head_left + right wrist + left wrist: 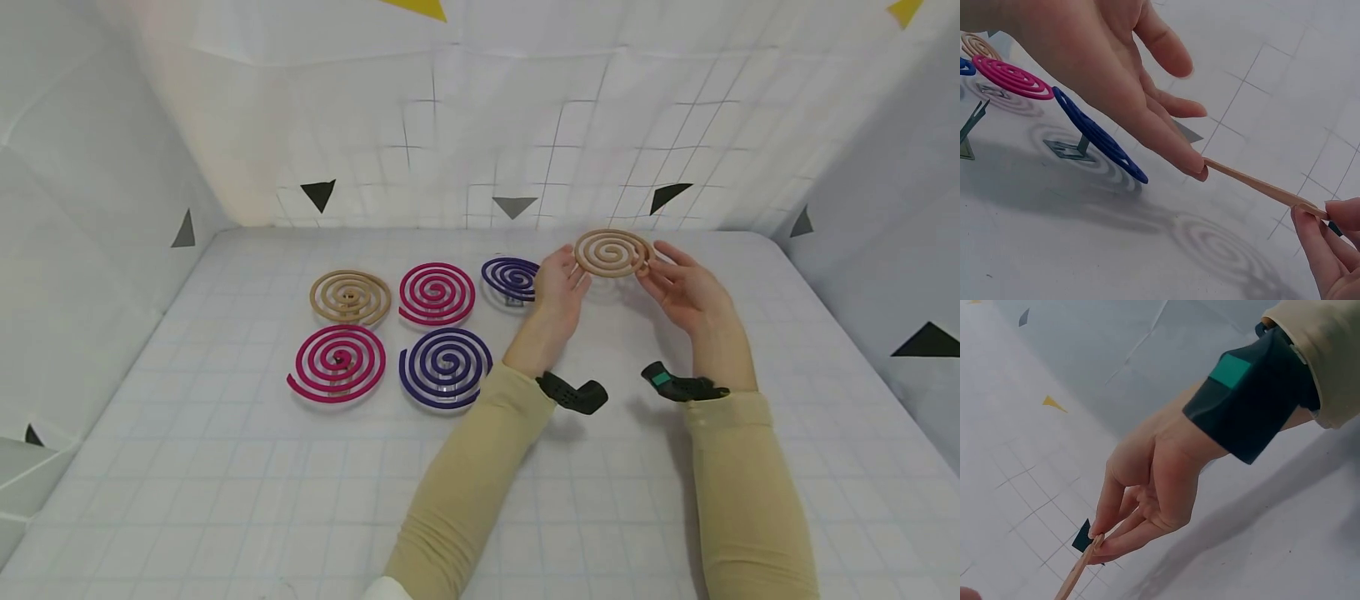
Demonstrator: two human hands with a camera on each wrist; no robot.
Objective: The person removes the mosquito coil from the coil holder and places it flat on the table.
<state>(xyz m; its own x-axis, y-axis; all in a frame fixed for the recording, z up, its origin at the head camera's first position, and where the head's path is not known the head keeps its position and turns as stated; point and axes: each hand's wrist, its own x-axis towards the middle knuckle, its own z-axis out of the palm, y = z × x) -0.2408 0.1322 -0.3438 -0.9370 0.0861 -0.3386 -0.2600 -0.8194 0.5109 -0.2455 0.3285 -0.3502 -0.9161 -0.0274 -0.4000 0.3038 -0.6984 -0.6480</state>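
Observation:
Both hands hold up a beige spiral mosquito coil (611,253) at the right rear of the table; its shadow falls below in the right wrist view. My left hand (557,293) pinches the left edge between fingertips, its other fingers extended. On the opposite edge, my right hand (693,296) grips the coil between thumb and fingers, plainly seen in the left wrist view (1154,494). Edge-on, the coil (1254,182) appears as a thin, slightly sloping strip. Just left of my left hand, a dark blue mosquito coil (508,278) sits tilted on a small metal stand (1071,150).
Farther left are a rear pink coil (437,293), a rear beige coil (350,297), a front pink coil (341,363) and a front blue coil (447,367), each raised on a stand. A white gridded wall (495,117) rises behind the white table (315,500). Both wrists wear black devices.

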